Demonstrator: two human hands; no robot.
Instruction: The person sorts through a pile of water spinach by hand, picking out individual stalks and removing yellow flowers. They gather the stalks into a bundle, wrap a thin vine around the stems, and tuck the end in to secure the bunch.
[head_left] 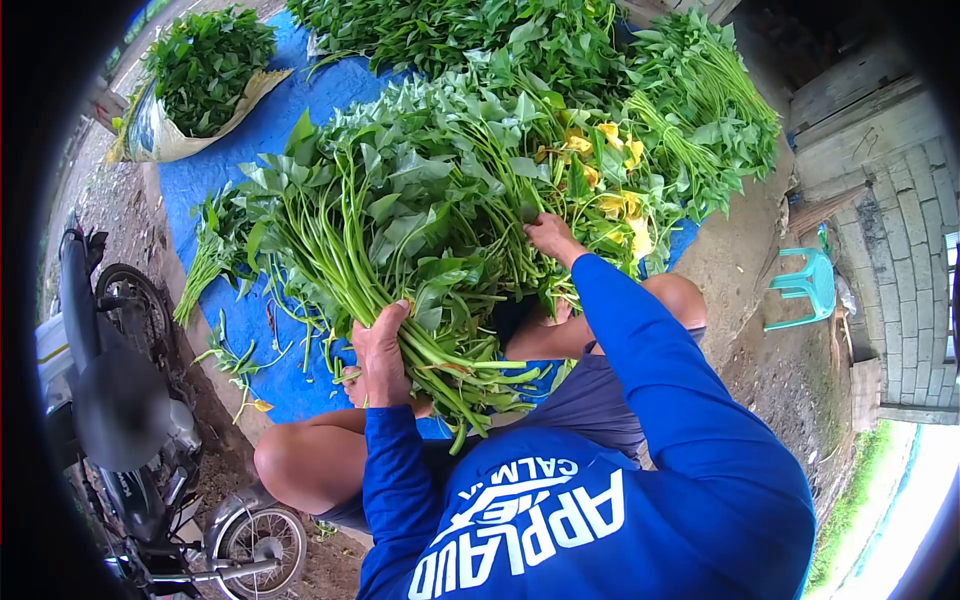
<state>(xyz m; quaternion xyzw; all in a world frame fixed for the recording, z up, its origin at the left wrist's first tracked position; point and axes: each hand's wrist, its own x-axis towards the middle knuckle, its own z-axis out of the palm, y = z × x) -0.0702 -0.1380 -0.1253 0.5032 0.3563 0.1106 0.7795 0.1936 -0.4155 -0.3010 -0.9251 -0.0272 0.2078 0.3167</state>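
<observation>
My left hand [381, 352] is wrapped round the stems of a big bunch of leafy greens [345, 235], thumb on top. The cut stem ends hang over my lap, and the leaves fan out away from me. To the right, my right hand [550, 238] has its fingers closed at the edge of the leafy pile; what they pinch is hidden among the leaves. Yellowed leaves [625, 205] lie just beyond that hand. Loose stems and leaves [240, 365] are scattered on the blue tarp [190, 185] by my left foot.
More greens [470, 35] are heaped at the back, with tied bundles [700, 100] at the right. A sack of greens [205, 75] stands at the far left. A motorcycle [150, 460] is close on my left. A green plastic stool [803, 285] stands by the block wall [905, 230].
</observation>
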